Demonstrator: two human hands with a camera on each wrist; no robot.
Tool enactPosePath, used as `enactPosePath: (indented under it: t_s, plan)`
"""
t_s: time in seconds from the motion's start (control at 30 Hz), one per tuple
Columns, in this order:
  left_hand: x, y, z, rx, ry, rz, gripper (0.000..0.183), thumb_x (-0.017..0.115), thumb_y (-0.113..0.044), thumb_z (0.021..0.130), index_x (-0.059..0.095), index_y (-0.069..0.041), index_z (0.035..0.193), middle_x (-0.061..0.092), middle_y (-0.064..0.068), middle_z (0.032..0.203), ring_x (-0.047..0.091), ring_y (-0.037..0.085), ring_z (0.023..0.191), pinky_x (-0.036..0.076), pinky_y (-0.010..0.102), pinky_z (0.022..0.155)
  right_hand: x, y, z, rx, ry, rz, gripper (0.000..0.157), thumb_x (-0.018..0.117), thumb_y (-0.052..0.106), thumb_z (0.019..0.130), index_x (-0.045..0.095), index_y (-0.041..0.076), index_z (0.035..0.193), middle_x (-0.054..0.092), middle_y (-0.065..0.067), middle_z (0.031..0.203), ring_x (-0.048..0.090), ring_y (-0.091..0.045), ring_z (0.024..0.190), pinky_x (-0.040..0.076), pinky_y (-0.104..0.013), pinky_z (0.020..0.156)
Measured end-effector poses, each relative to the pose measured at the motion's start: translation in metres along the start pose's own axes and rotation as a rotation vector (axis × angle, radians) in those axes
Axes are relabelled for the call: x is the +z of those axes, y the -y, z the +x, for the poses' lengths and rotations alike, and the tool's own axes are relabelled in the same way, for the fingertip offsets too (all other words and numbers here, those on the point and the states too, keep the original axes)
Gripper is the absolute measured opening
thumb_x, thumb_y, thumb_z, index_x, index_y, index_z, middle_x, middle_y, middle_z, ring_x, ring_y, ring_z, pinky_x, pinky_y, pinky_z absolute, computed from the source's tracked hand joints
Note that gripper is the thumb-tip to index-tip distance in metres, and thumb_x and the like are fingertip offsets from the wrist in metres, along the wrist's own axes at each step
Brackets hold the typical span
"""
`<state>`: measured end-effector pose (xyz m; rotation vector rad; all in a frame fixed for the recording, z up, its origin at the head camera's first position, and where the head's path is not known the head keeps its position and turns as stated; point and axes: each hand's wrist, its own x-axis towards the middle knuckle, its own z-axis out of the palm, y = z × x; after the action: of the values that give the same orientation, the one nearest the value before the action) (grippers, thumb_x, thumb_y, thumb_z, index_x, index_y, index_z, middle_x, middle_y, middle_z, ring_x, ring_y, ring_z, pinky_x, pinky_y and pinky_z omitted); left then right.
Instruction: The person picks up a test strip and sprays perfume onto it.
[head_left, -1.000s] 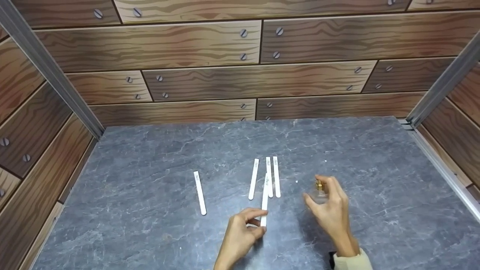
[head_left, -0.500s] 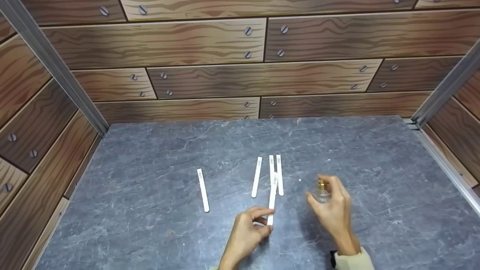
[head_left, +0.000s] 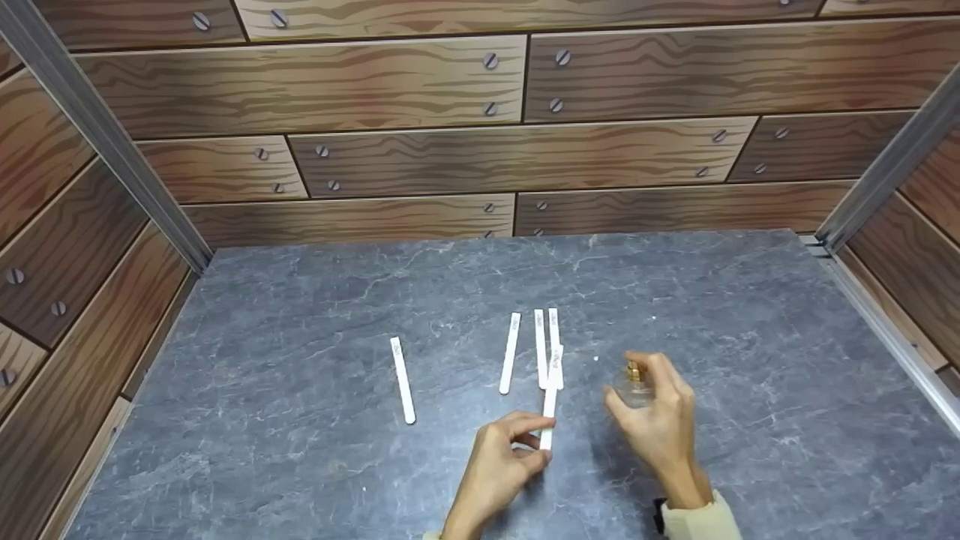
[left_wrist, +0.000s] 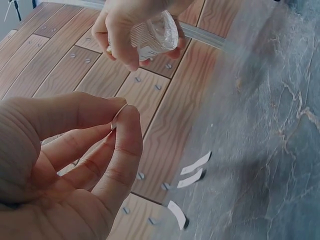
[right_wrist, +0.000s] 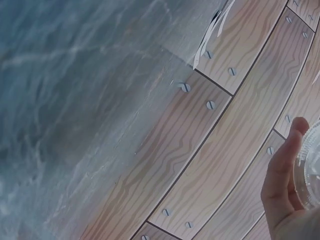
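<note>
My left hand (head_left: 499, 469) pinches the lower end of a white paper test strip (head_left: 552, 390) between thumb and fingers. The strip's printed upper end points away from me. In the left wrist view, this strip (left_wrist: 119, 116) shows almost edge-on at the fingertips. My right hand (head_left: 660, 420) holds a small clear perfume bottle (head_left: 636, 394) with a gold spray top (head_left: 634, 370); the index finger lies on that top. Ribbed glass of the bottle (left_wrist: 155, 37) shows in the left wrist view. The right wrist view catches only part of the bottle (right_wrist: 310, 172). Strip and bottle are apart.
Beyond the held strip lie three more test strips, a left one (head_left: 510, 352), a middle one (head_left: 540, 337) and a right one (head_left: 553, 322), partly overlapped in view. Another strip (head_left: 403, 380) lies farther left. Wood-patterned walls and metal rails (head_left: 892, 172) border the grey marbled table (head_left: 300, 300).
My left hand has carried the strip a little to the right, closer to the bottle. The right hand keeps its hold on the bottle almost in place. The strips on the table have not moved.
</note>
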<state>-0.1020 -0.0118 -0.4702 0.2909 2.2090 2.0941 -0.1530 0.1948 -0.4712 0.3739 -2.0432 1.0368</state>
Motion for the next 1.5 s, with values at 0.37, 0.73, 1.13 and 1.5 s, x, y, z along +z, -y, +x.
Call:
enactPosePath:
  t_s: [0.37, 0.73, 1.13, 1.5]
  plan:
    - [0.0008, 0.0006, -0.0002, 0.015, 0.009, -0.015, 0.036, 0.067, 0.019, 0.077, 0.072, 0.012, 0.112, 0.071, 0.01, 0.108, 0.065, 0.011, 0.084, 0.058, 0.022, 0.07, 0.0024, -0.0006, -0.0001, -0.045, -0.003, -0.008, 0.043, 0.081, -0.011, 0.057, 0.067, -0.004, 0.097, 0.063, -0.01, 0.08, 0.059, -0.019, 0.067, 0.05, -0.016, 0.064]
    - [0.0001, 0.0001, 0.0011, 0.007, -0.002, 0.011, 0.036, 0.068, 0.019, 0.077, 0.072, 0.011, 0.113, 0.071, 0.008, 0.108, 0.065, 0.012, 0.085, 0.058, 0.022, 0.071, 0.0027, -0.0028, -0.0011, -0.055, -0.01, -0.03, 0.041, 0.08, -0.011, 0.057, 0.067, -0.004, 0.095, 0.063, -0.01, 0.079, 0.061, -0.025, 0.064, 0.051, -0.016, 0.063]
    - [0.0001, 0.0002, 0.0011, 0.003, -0.003, 0.008, 0.037, 0.067, 0.019, 0.077, 0.071, 0.012, 0.112, 0.071, 0.009, 0.109, 0.065, 0.011, 0.084, 0.058, 0.023, 0.07, 0.0018, -0.0029, -0.0002, -0.033, -0.012, -0.027, 0.04, 0.077, -0.014, 0.059, 0.065, -0.007, 0.096, 0.062, -0.011, 0.08, 0.061, -0.025, 0.065, 0.051, -0.011, 0.065]
    - [-0.0002, 0.0008, 0.0012, -0.01, -0.015, 0.013, 0.038, 0.068, 0.017, 0.077, 0.072, 0.01, 0.114, 0.071, 0.009, 0.11, 0.067, 0.019, 0.086, 0.058, 0.023, 0.07, 0.0017, -0.0018, -0.0001, -0.02, -0.032, -0.017, 0.044, 0.079, -0.012, 0.058, 0.065, -0.005, 0.099, 0.063, -0.012, 0.082, 0.061, -0.024, 0.07, 0.048, -0.01, 0.07]
